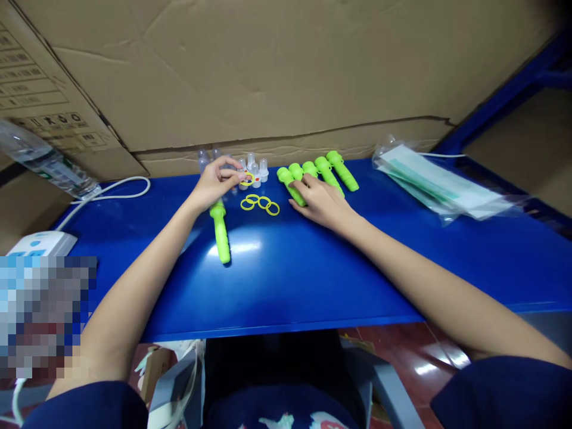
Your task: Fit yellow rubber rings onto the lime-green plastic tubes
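Yellow ring [247, 178] pinched in left hand [217, 179] fingertips (green handle [220, 231] beneath); right hand [319, 199] lies open, steadying the green handles [317, 173].

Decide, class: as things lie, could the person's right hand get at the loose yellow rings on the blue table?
Probably yes. The right hand rests on the row of green handles, and the yellow rings lie just beside it on the bare blue table. Nothing stands between them.
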Motion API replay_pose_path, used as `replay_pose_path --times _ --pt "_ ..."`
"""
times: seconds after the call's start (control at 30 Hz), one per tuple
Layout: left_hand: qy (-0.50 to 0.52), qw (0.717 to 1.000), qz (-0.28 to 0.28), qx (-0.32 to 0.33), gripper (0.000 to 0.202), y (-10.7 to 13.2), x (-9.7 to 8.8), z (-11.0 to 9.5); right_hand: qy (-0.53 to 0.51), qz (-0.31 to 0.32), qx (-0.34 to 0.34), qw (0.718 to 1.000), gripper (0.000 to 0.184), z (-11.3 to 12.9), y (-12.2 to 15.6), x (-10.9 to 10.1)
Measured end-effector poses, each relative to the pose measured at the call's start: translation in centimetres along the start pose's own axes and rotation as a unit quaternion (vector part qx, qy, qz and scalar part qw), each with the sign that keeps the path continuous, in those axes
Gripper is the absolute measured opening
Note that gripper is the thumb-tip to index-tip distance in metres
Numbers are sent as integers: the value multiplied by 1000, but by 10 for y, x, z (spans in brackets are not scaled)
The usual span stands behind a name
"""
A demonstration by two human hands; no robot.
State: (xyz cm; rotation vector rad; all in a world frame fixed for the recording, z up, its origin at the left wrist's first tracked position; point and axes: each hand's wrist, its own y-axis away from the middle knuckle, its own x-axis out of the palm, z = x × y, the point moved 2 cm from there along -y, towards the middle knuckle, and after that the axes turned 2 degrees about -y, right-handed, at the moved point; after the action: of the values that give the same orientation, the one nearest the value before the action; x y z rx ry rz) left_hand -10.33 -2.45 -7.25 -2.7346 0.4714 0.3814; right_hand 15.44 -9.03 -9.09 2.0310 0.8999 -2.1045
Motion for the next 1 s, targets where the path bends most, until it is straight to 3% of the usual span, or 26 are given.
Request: replay_pose_path --times 0.2,0.4,0.6,0.73,0.8,0.87,0.93,1.0 --pt "-57 998 23 32 24 0 7 0 28 -33 -15 999 35 -5 -2 7" --pt "-41 998 36 2 20 0 18 1 2 -73 -19 997 35 9 0 2" --pt "7 997 78 0 34 3 20 3 -45 -37 -51 997 34 22 1 0" --pt "-93 989 108 34 37 4 17 -4 -58 -38 -59 996 32 22 1 0" --pt "-217 970 93 61 31 4 12 -12 -60 -40 -61 996 31 21 1 0" --pt "-365 927 46 71 22 6 4 -20 -61 -40 -62 995 31 21 2 0" --pt "-475 879 -20 31 19 8 -8 -21 -65 -39 -67 995 30 21 2 -1" --pt "-515 854 -58 -46 27 8 -23 -14 -74 -42 -74 994 30 22 2 -1"
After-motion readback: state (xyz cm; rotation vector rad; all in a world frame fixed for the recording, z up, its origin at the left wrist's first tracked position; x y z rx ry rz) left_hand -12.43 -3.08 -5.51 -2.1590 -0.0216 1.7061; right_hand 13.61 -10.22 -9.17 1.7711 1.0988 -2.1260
